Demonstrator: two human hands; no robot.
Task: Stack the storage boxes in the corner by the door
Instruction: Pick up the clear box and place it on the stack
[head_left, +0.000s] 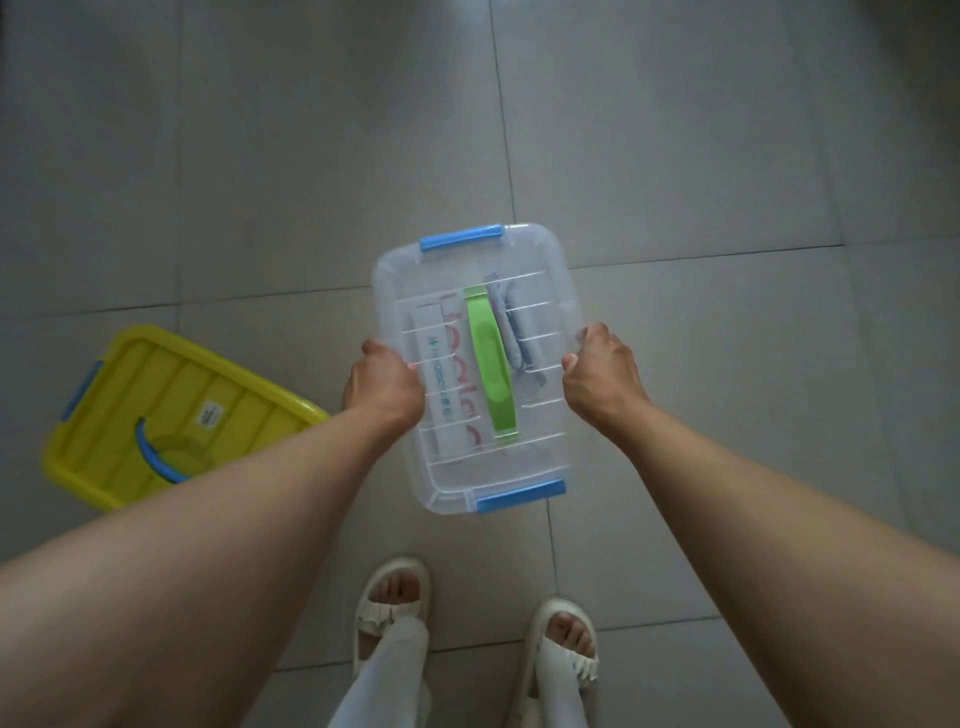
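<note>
While you are holding the clear box (478, 364) out in front of you above the tiled floor (727, 156), its long axis is running away from you, tilted a little to your left at the far end, with one blue latch (461, 237) on the far short side and the other (521, 496) on the near short side. The green handle (491, 364) is lying flat along that same axis on the lid, and some packets are showing through the plastic beneath it.

Your left hand (384, 384) is curling round the left long edge about midway, and your right hand (602, 379) is doing the same on the right long edge, so the box is being carried crosswise between the two grips, both clenched on its rim. Whether it is fully lifted or resting on the floor is hard to tell, though it looks raised.

Off to your left, the yellow box (171, 415) is sitting on the floor, its lid up and its own blue handle (150, 452) facing you, partly hidden by your left forearm. It is lying nearer your left hand, well apart from the clear box. If you are stacking onto it, you are likely swinging leftward and turning the clear box to match its slanted long axis. No door or corner is showing.
</note>
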